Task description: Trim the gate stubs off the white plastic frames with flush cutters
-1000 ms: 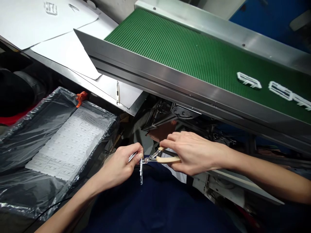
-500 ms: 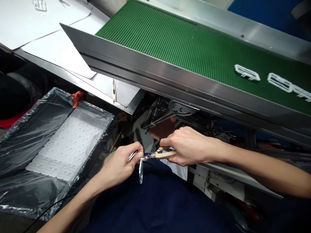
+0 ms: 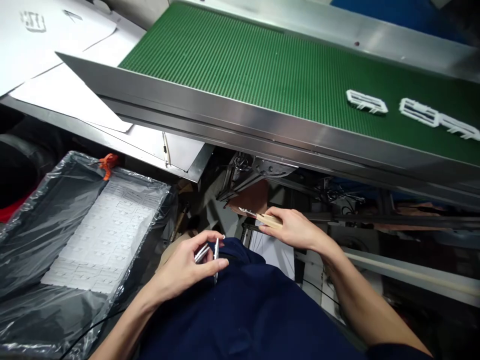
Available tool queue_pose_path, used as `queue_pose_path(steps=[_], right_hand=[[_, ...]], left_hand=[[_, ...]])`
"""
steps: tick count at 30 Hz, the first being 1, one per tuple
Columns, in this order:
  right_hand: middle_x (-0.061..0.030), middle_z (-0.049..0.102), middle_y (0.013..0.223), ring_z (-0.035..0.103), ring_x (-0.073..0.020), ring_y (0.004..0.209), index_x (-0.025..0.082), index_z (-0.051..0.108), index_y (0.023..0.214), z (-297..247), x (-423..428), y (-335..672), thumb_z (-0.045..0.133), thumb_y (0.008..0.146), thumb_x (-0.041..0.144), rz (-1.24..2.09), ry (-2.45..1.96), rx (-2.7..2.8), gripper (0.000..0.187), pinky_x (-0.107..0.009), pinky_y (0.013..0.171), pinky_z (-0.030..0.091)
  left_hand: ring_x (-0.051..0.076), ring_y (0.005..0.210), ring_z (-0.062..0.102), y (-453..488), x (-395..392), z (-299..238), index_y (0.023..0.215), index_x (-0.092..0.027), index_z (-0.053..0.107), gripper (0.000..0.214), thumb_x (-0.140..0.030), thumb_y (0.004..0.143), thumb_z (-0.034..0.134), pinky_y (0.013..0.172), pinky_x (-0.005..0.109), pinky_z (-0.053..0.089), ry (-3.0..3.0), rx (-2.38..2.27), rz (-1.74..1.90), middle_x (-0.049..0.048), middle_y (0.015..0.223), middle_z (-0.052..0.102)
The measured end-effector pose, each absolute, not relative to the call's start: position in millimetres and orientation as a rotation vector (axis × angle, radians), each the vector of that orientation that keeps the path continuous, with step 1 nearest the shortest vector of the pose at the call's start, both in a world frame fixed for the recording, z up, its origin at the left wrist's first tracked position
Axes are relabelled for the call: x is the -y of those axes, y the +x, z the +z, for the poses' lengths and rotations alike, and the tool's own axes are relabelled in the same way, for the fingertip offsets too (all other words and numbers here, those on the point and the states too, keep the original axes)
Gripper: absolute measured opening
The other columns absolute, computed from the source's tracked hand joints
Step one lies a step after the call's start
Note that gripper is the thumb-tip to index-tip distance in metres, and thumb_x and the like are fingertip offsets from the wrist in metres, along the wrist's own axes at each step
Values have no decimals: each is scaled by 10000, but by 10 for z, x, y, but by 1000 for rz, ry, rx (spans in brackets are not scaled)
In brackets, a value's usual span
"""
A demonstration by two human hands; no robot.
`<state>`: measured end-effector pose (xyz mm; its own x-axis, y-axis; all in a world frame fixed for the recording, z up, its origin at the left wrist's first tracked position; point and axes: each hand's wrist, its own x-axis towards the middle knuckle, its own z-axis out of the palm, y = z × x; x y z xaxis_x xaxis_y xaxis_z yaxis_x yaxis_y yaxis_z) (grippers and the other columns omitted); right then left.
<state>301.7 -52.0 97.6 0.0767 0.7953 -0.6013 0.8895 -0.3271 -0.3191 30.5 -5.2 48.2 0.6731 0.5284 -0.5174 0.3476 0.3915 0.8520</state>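
Observation:
In my left hand (image 3: 183,262), with thumb and index finger parted, a thin white plastic part (image 3: 216,249) stands on edge between the fingers. A second pale piece (image 3: 201,253) is tucked further in, against the curled fingers. My right hand (image 3: 294,227) grips a pair of side cutters (image 3: 269,220) by the cream handles, its jaws pointing left and apart from the plastic part. The handles look pressed together. Both hands are above my dark blue clothing, below the conveyor.
A green ribbed conveyor belt (image 3: 232,60) with metal sides crosses above; white plastic parts (image 3: 366,102) lie on its right. To the left stands a plastic-lined bin (image 3: 75,200) holding a sheet of white parts (image 3: 101,235). A cutter knife (image 3: 166,149) lies on the papered table (image 3: 52,95).
The side cutters have moved away from the plastic part, up and right, and their handles have closed. My left thumb and index finger have spread. The whole view has shifted somewhat.

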Motion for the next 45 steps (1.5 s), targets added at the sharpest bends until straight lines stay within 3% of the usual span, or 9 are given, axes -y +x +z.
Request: queue_pose_path(steps=[3,9,16,19,22,26,35,40,45], right_hand=[[-4,644,842,577,-166,737,243,579,988,887,631,2953,557,807,517,-1178,2318,-1785,329,-249,653,377],[-19,614,925,554,-142,771,203,553,1038,834,632,2690,616,783,496,-1315,2470,-2050,394,-258,703,409],[12,622,895,581,-133,763,217,526,1033,716,347,2275,586,807,416,-1644,2550,-2083,307,-232,669,414],[5,616,920,574,-129,774,213,534,1033,723,323,2342,546,823,301,-1449,2568,-2132,228,-232,680,406],[-10,602,951,557,-137,776,205,535,1053,788,388,2476,593,810,415,-1174,2550,-2158,326,-245,685,400],[-31,603,923,551,-153,787,192,544,1066,873,510,2577,584,797,563,-1165,2219,-2323,461,-255,698,404],[-55,577,897,541,-175,796,167,547,1086,962,542,2678,585,805,526,-918,1930,-2472,457,-276,722,399],[-40,568,876,535,-165,777,176,551,1074,1016,493,2698,576,814,513,-909,1845,-2481,427,-267,707,384],[-26,562,827,521,-153,735,180,562,1058,1027,477,2704,560,821,524,-887,1790,-2503,418,-255,653,349]], left_hand=[[177,886,586,306,16,393,1145,-236,593,394,-426,800,604,783,248,446,1006,-888,145,34,1018,665],[99,553,495,319,-42,351,1078,-152,643,436,-484,840,489,458,180,383,497,-873,294,27,743,621],[100,561,509,375,21,431,972,-136,656,390,-474,840,512,495,182,406,606,-891,255,47,759,643],[100,553,512,362,30,444,1046,-157,629,410,-487,860,471,479,178,400,553,-874,299,38,741,638],[105,552,532,333,41,455,995,-160,635,449,-537,865,430,484,181,415,477,-864,337,49,742,649],[104,532,533,313,64,465,1015,-150,638,532,-604,841,420,464,184,422,465,-887,343,56,758,661],[102,492,509,307,67,463,994,-109,667,637,-671,773,466,423,185,394,619,-965,263,125,839,703],[116,474,486,283,77,454,942,-87,696,634,-655,786,460,416,200,376,686,-941,270,95,662,663],[110,488,503,299,94,466,993,-98,685,615,-640,784,483,429,194,384,663,-938,277,105,733,688]])
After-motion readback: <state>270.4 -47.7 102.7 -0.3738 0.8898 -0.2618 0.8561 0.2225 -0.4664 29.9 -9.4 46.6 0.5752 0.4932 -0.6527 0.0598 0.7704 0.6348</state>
